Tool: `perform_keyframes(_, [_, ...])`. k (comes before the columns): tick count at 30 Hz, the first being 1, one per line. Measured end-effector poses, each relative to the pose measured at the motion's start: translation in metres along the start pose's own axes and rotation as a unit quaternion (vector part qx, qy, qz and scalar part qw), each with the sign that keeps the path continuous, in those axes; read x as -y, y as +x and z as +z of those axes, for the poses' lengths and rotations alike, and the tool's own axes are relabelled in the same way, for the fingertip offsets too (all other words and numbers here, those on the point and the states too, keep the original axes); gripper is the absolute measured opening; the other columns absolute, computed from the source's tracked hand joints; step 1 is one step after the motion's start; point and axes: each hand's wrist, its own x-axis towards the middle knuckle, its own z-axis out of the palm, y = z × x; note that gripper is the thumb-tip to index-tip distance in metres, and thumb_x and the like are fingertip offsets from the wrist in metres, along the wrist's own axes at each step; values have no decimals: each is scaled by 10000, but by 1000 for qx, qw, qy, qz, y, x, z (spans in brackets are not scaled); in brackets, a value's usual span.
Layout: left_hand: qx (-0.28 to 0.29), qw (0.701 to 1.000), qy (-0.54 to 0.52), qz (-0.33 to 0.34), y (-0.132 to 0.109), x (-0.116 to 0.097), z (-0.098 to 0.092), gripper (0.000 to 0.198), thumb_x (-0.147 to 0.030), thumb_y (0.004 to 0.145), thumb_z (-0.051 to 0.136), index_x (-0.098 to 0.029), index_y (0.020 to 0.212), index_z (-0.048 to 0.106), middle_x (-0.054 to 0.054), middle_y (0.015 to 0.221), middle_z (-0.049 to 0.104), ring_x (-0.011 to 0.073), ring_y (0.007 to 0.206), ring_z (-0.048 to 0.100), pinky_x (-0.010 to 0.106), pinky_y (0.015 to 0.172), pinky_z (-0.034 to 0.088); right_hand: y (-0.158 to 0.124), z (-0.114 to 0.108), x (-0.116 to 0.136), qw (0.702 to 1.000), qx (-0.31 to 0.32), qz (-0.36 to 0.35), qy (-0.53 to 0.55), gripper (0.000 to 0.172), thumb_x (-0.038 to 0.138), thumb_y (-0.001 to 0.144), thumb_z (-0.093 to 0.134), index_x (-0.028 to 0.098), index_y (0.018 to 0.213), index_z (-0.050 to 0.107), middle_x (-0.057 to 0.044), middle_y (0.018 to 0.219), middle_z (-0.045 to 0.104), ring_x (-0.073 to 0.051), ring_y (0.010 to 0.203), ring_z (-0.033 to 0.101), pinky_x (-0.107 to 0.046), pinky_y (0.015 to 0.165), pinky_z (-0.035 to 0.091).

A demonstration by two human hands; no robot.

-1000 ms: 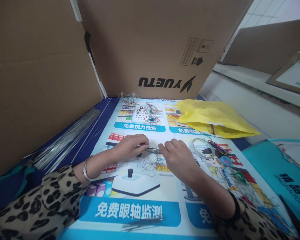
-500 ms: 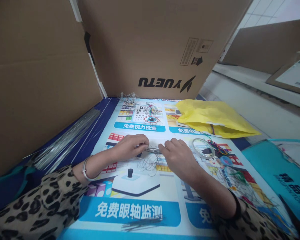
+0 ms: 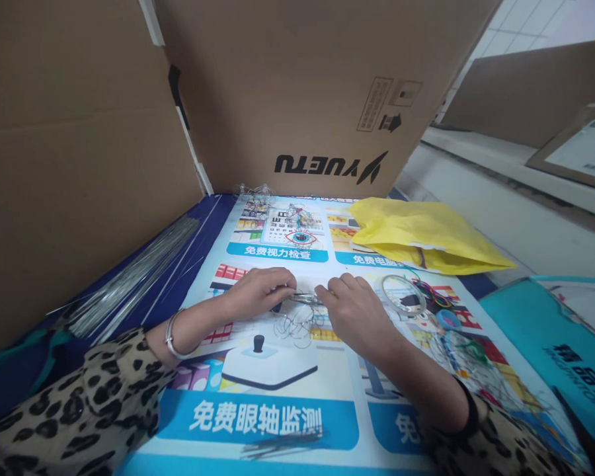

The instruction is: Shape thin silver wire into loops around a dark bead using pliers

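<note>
Thin bent wire (image 3: 305, 299) spans the gap between my two hands at the middle of the printed sheet. My left hand (image 3: 265, 291) pinches its left end, with thumb and fingers closed. From the other side, my right hand (image 3: 350, 301) has its fingers curled around the right end. Below the fingers, a tangle of curved wire loops (image 3: 297, 325) hangs or lies over the sheet; whether it is joined to the held wire I cannot make out. My fingertips partly hide the wire.
Straight wires (image 3: 139, 277) lie in a bundle at left. A yellow bag (image 3: 426, 231), a wire coil (image 3: 384, 291) and coloured threads (image 3: 439, 297) are at right, near a teal bag (image 3: 550, 344). Short dark wires (image 3: 282, 446) lie in front. A cardboard panel (image 3: 287, 86) stands behind.
Both hands keep their grip and have barely moved. The wire between them and the loops below have shifted slightly.
</note>
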Motion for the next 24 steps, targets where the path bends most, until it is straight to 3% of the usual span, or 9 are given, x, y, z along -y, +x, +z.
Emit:
perform_keyframes(10, [1,1000,-8,7,0,0,0,122,-200,862,435,-185,839,554,-14,811,599,98,741,533,204,680,400,0,2,-4,1000,2,-9,19,178,106,834,446,190,893,591,-35,747,536,-173,736,386,-309,649,223])
perform_keyframes(24, [-31,999,-30,-9,2,-3,6,102,-155,834,428,-171,791,520,-8,756,545,103,691,488,219,652,392,0,-17,4,997,-23,-18,-72,140,116,817,476,143,895,590,-68,772,545,-202,743,393,-333,638,212])
